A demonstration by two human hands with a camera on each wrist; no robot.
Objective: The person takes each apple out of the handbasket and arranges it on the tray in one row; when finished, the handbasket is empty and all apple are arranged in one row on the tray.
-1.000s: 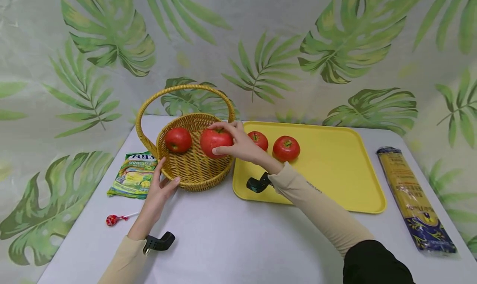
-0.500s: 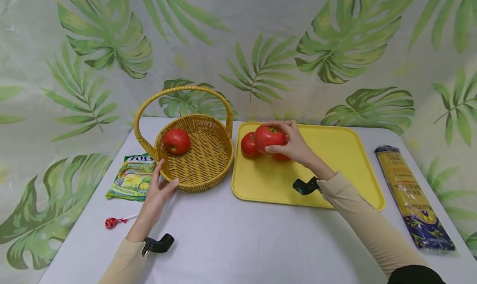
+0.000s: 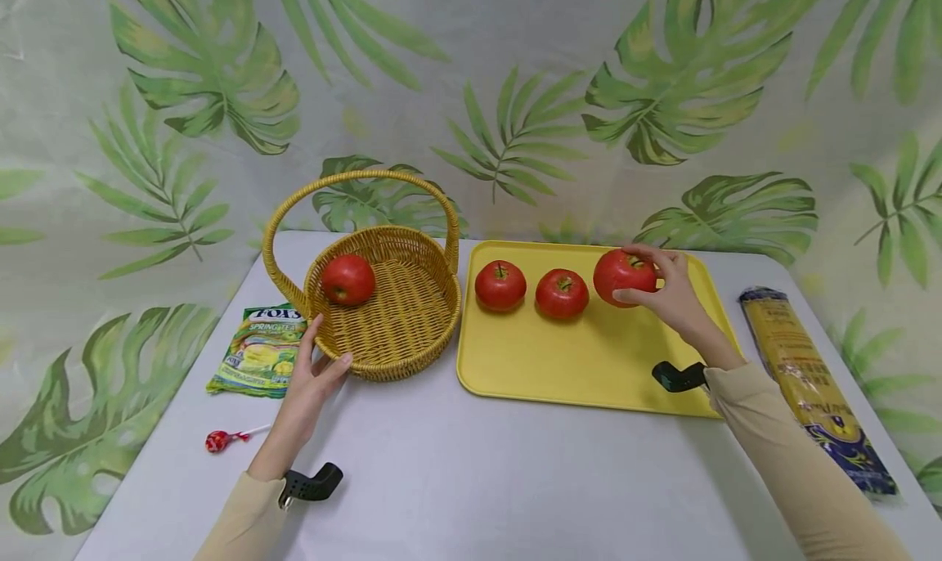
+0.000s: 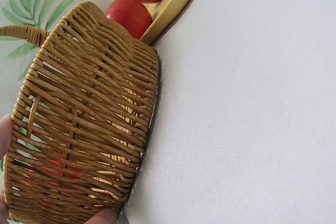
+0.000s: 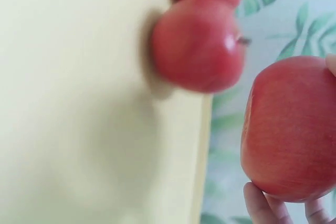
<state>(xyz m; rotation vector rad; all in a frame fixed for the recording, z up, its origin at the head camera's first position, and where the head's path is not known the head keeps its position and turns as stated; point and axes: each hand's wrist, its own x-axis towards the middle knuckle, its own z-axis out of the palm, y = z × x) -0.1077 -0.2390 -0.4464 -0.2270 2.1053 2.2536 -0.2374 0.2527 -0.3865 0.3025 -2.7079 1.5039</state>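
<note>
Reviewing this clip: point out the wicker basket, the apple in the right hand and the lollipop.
wicker basket (image 3: 401, 320): head view, bare woven floor
held apple (image 3: 614, 277): head view, red side facing the camera
lollipop (image 3: 217, 442): head view, round wrapped candy end

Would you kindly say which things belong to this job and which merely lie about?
Apparently in use:
red apple in right hand;
two apples on yellow tray;
wicker basket touched by left hand, one apple inside.

Apparently just lying about:
green packet;
lollipop;
long packet.
</note>
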